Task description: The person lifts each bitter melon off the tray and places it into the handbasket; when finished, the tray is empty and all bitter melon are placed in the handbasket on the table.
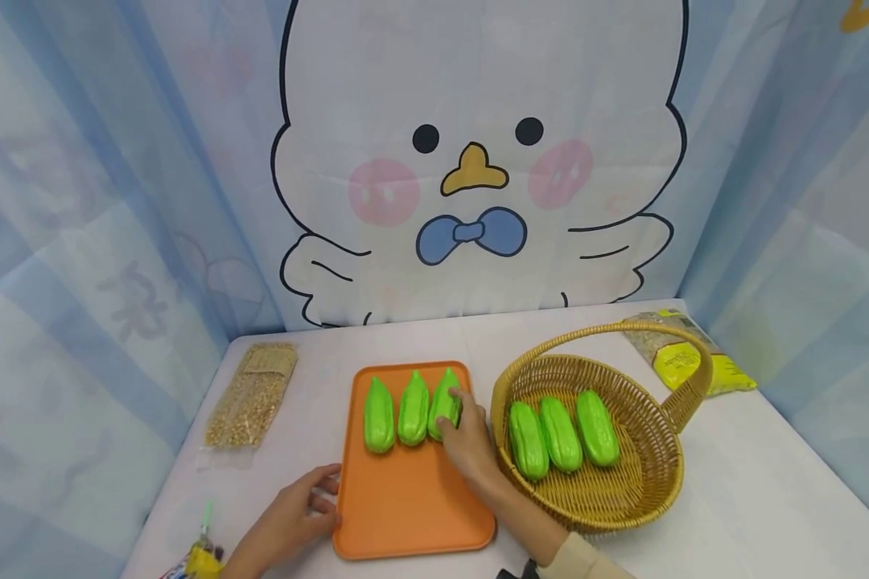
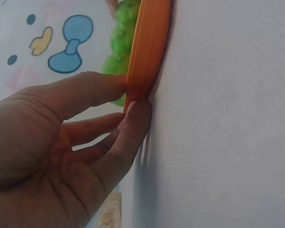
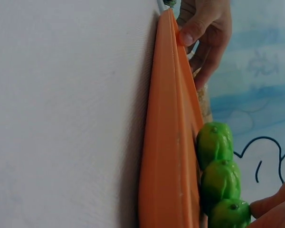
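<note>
My left hand (image 1: 300, 515) holds the left edge of an orange tray (image 1: 413, 515), with bent fingers and thumb against its rim; the left wrist view shows fingertips (image 2: 138, 109) on the tray's side. Three shiny green ridged vegetables lie in a row at the tray's far end: a left one (image 1: 379, 416), a middle one (image 1: 413, 408) and a right one (image 1: 442, 402). My right hand (image 1: 469, 441) grips the right vegetable between thumb and fingers. In the right wrist view only part of this hand (image 3: 278, 206) shows, touching the nearest vegetable (image 3: 229, 213).
Right of the tray stands a wicker basket (image 1: 623, 498) with a tall handle, holding three more green vegetables (image 1: 561, 434). Behind it lies a yellow-labelled bag (image 1: 684, 354). A clear bag of grains (image 1: 253, 394) rests at the left. Printed curtains (image 1: 478, 281) surround the white table.
</note>
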{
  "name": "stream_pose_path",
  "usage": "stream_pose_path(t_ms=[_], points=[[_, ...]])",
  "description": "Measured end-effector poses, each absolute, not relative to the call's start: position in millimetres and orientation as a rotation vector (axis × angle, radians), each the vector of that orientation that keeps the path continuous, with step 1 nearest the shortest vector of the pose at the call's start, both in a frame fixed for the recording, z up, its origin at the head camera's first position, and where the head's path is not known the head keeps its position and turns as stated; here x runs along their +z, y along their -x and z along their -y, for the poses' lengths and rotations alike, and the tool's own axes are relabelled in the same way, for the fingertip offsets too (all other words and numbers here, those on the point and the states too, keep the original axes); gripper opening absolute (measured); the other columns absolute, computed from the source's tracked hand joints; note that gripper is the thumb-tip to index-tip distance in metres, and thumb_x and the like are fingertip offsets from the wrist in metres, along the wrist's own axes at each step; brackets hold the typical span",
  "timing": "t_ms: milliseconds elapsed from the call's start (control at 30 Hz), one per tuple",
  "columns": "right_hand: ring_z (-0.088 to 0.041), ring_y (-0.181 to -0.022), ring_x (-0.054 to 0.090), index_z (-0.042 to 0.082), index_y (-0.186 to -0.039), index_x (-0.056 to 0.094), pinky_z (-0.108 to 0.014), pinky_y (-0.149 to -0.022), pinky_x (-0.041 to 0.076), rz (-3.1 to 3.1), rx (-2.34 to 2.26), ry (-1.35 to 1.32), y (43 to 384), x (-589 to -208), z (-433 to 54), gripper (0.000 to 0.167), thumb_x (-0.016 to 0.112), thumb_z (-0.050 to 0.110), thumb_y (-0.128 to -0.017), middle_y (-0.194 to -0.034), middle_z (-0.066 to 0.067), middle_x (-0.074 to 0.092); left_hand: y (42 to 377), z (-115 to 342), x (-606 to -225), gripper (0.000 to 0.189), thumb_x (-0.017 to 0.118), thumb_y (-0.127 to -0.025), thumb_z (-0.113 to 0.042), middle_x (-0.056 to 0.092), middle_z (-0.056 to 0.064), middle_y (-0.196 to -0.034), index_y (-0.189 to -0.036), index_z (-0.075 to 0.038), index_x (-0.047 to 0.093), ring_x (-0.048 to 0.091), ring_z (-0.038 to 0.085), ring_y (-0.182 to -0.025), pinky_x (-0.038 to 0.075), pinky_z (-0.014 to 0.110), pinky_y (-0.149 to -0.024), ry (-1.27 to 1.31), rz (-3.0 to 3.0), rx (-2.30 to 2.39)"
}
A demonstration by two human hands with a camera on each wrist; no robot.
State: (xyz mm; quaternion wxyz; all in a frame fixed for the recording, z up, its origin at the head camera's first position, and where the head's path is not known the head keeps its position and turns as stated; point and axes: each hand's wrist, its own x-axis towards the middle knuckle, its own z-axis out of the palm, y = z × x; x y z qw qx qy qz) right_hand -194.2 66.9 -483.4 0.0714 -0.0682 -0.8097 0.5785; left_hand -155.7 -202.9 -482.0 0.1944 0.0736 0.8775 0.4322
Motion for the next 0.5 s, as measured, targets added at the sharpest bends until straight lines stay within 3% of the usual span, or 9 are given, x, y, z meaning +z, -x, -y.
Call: stream_pose_path(t_ms=[267,500], points=[[-0.038,-0.128,0.043,0.012,-0.149,0.040,-0.056,-0.103,0.036,2.426,1.711,0.165,188.6,-470.2,-64.0,0.052,0.057,0.015,-0.100,-0.142,-0.023,0.037,156.4,205.5,-483.6,0.066,0.076,-0.079,-0.002,0.060,0.005,-0.103,-0.138,0.008,0.047,0.062,0.018,-0.085,0.053,0.035,-0.072,-0.212,-2.453,1.221],[-0.034,-0.125,0.048,0.021,-0.149,0.041,-0.045,-0.089,0.051,2.405,1.790,0.086,171.3,-446.6,-62.4,0.051,0.057,0.022,-0.100,-0.147,-0.017,0.037,158.4,206.6,-484.4,0.066,0.075,-0.080,-0.003,0.059,0.006,-0.104,-0.139,0.008,0.046,0.062,0.019,-0.086,0.054,0.037,-0.072,-0.215,-2.401,1.254]])
